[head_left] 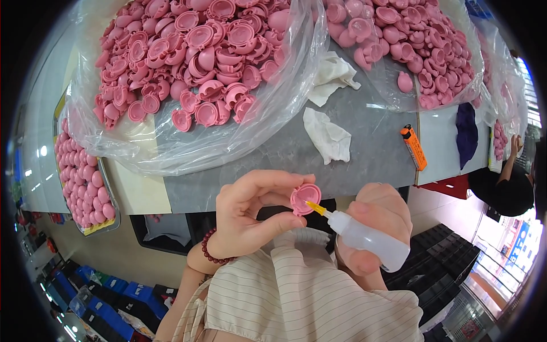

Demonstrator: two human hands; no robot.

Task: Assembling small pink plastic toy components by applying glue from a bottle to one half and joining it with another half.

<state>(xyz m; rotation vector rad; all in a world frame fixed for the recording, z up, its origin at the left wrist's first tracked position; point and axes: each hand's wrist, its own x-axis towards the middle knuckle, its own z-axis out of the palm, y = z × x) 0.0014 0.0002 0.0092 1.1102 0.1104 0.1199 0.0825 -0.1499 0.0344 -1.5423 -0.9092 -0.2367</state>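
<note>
Between the thumb and fingers of my left hand (245, 214) is a small pink half-shell (300, 204), its hollow side facing up and to the right. My right hand (380, 219) is wrapped round a white squeeze bottle (370, 242), tilted so its yellow nozzle (315, 207) reaches into the hollow of the shell. Whether any liquid is coming out is too small to tell. Both hands are just off the near edge of the grey table (245, 181).
A clear plastic bag (228, 149) spread open holds many pink half-shells (199, 35); another heap (424, 48) lies at the far right. Crumpled white tissues (327, 135), an orange box cutter (413, 148) and a purple cloth (466, 135) lie on the table. Left stands a tray (108, 225) of pink pieces.
</note>
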